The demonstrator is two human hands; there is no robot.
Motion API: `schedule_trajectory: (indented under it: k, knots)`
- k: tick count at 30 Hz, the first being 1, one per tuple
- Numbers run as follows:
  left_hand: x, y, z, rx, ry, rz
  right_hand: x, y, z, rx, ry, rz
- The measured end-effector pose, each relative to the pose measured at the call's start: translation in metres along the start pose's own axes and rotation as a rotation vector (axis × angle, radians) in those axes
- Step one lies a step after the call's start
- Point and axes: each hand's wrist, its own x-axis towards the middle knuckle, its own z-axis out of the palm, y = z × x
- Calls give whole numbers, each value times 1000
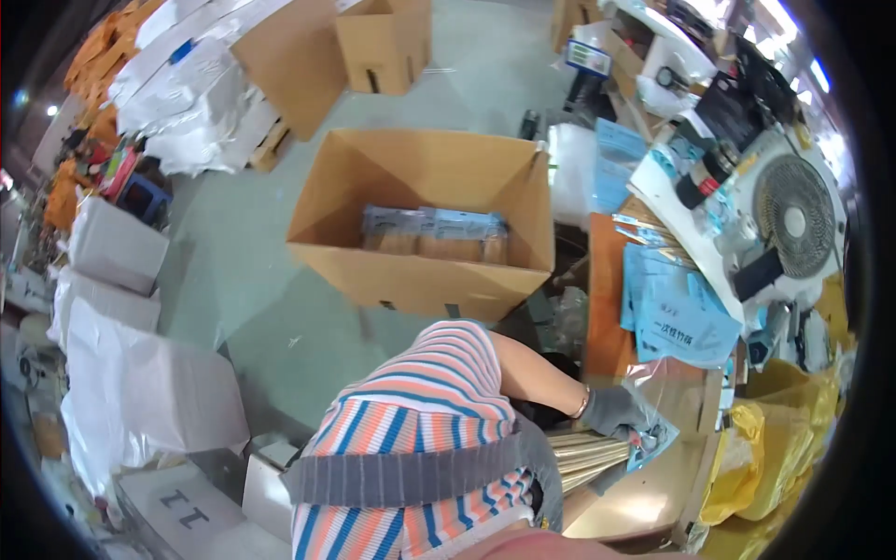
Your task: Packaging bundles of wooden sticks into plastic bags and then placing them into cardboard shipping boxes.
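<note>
Right hand (611, 411), grey glove, fingers clamped on a bundle of bamboo sticks (588, 457) going into a clear bag (653, 439).
Left hand not visible. Looks like the bagging step; next the sticks likely need seating fully inside. Under the fingers, wooden table (644, 495); beyond them, blue bags (677, 313) and a fan (793, 219). Further out, an open cardboard box (420, 280) on the floor.

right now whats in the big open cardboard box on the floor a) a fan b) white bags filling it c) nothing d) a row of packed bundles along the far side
d: the cardboard box holds a row of packed bundles along its far wall, the rest of its inside bare.
</note>
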Motion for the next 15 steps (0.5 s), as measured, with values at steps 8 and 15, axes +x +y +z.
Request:
schedule_trajectory:
  k: [8, 15]
  knots:
    - [-102, 22, -7, -30, -146, -202, -35, -70, -38, -406, 50, -118]
    - [-2, 57, -48, -12, -148, -458, -104, -195, 140, -269, -86, -226]
